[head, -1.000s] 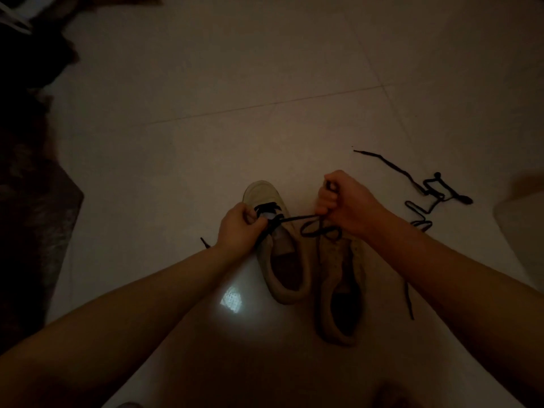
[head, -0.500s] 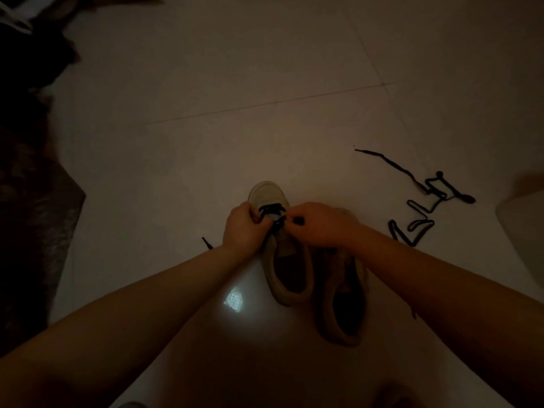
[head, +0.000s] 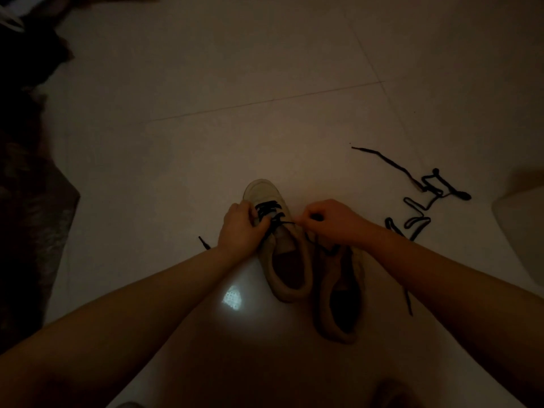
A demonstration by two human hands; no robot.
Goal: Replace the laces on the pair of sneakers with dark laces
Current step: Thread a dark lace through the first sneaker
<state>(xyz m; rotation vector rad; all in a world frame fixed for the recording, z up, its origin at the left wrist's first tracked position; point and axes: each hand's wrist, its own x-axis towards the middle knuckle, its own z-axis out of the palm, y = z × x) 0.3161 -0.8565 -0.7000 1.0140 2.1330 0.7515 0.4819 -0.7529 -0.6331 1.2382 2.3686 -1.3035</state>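
Two beige sneakers lie side by side on the pale tiled floor. The left sneaker [head: 290, 260] has a dark lace [head: 269, 209] threaded through its front eyelets. My left hand [head: 240, 228] grips that sneaker's left side at the eyelets. My right hand [head: 329, 220] pinches the lace's free end just right of the tongue. The lace trails down over the right sneaker [head: 338, 301], whose front is hidden under my right wrist. A second dark lace [head: 424, 195] lies loose in loops on the floor to the right.
A dark rug or cloth [head: 26, 201] borders the floor on the left. A pale box-like object [head: 521, 225] stands at the right edge. One lace tip [head: 204, 242] pokes out left of my left wrist. The room is dim.
My right hand, which had pulled the lace taut up and to the right, has come back down to the left sneaker's eyelets. My left hand has stayed on the sneaker.
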